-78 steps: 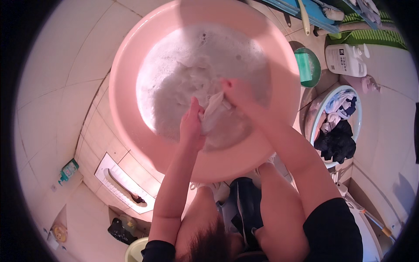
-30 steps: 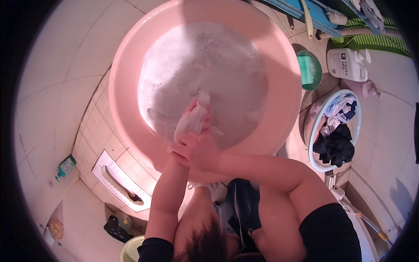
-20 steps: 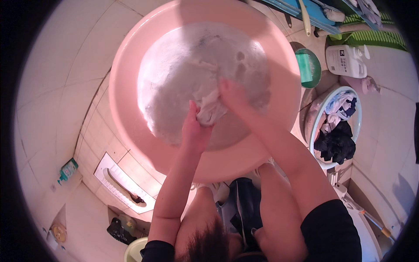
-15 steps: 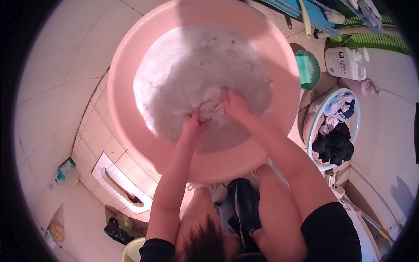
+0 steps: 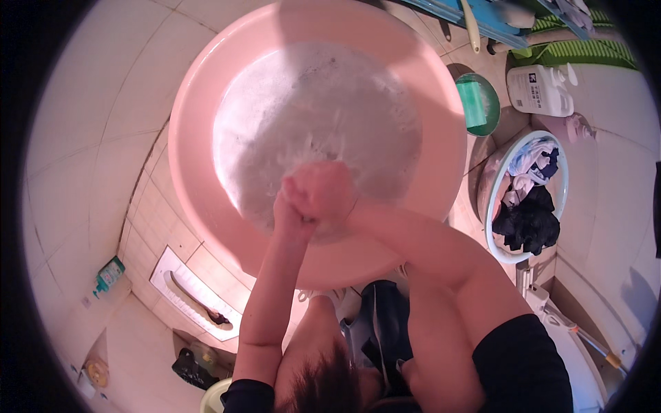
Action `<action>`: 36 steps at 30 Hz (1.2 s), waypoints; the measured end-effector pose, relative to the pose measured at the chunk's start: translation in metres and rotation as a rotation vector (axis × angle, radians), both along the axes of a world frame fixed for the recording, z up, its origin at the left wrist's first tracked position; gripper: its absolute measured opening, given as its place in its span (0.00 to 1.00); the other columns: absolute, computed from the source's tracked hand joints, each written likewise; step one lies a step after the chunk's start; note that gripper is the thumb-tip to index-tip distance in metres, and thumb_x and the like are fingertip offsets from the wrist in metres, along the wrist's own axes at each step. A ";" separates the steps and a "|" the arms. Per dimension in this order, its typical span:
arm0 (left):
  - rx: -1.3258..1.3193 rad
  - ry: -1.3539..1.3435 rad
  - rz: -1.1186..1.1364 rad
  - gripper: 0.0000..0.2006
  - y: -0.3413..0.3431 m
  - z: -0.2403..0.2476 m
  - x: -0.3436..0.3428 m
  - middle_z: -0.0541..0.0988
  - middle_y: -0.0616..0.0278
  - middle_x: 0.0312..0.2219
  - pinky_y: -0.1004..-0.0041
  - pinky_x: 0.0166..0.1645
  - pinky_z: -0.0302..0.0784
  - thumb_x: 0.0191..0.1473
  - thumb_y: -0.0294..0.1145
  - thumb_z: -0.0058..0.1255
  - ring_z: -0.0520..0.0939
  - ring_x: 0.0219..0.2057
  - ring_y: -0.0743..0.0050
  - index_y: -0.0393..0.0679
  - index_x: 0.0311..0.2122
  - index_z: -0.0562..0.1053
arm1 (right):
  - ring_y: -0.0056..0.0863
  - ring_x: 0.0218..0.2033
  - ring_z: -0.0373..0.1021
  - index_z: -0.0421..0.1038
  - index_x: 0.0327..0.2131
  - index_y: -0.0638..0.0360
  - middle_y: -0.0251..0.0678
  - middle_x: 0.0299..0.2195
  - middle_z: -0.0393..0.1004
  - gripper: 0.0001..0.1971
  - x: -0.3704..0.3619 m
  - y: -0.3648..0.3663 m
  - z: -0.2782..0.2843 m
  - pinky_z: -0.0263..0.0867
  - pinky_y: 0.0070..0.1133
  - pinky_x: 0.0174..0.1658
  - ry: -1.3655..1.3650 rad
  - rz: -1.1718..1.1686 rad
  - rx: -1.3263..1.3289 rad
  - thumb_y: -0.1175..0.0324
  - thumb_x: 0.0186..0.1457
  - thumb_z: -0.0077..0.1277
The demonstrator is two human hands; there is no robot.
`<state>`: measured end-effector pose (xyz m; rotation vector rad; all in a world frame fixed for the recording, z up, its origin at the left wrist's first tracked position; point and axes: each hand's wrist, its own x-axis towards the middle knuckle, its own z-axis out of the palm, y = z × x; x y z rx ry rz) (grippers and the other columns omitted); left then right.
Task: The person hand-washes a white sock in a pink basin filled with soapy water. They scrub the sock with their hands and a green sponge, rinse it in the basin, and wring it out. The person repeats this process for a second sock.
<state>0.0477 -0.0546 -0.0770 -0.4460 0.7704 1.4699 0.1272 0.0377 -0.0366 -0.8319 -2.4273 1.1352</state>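
Note:
A large pink basin (image 5: 196, 148) holds cloudy, sudsy water (image 5: 255, 131). My right hand (image 5: 329, 189) is curled into a fist and blurred, pressed against my left hand (image 5: 292, 212) near the basin's closer side. The left hand is closed too, its wrist bent inward under the right one. Water splashes up just beyond my knuckles. Whatever lies between my palms is hidden; the pale cloth seen half a second ago does not show clearly now.
At the right stands a light blue basin (image 5: 493, 227) with dark and pale clothes (image 5: 529, 219). Behind it are a green bowl (image 5: 490, 103) and a white pump bottle (image 5: 539, 91). A squat toilet (image 5: 196, 292) is set in the floor at left. My knees flank dark fabric below.
My hands were apart, with a whitish cloth stretched between them in the water. The right hand has swung left and nearer onto the left hand, and water splashes.

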 end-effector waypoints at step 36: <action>-0.282 0.460 -0.072 0.14 0.039 0.028 -0.007 0.71 0.63 0.27 0.77 0.31 0.71 0.55 0.40 0.39 0.72 0.28 0.74 0.39 0.35 0.67 | 0.40 0.29 0.68 0.66 0.34 0.57 0.42 0.29 0.70 0.14 0.042 0.051 -0.059 0.64 0.33 0.33 -0.207 -0.206 -0.139 0.58 0.47 0.43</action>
